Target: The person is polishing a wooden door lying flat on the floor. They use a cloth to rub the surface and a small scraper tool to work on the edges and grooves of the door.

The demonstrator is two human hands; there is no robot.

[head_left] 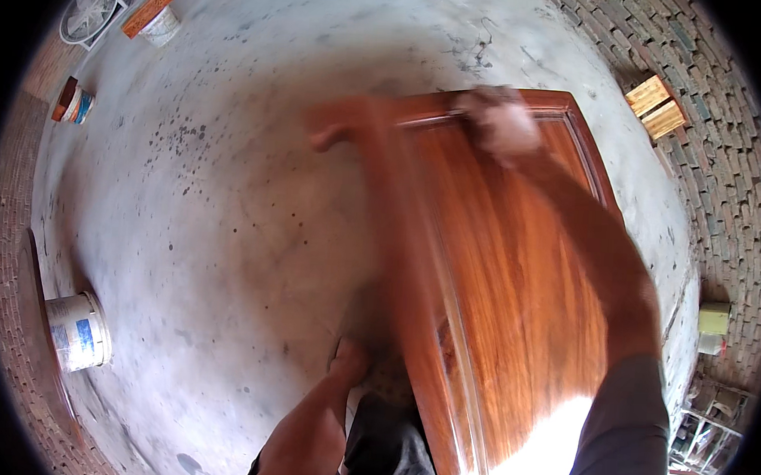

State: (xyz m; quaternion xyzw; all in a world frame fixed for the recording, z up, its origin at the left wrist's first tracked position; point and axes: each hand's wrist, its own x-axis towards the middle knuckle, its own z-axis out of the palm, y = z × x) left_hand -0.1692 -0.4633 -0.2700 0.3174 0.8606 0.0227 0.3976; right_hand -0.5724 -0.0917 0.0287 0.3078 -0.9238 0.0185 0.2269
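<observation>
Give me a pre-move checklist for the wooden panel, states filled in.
1. Right hand at the far edge of the wooden panel: ok.
2. Firm grip there: cannot tell, motion blur.
3. Left hand supporting the panel: cannot tell, no left hand in view.
4. White bucket apart from the panel: ok, well off to the left.
5. Panel face readable throughout: not ok, bright glare covers part of the near end.
6. Foot not touching the panel: cannot tell, blur and shadow.
</observation>
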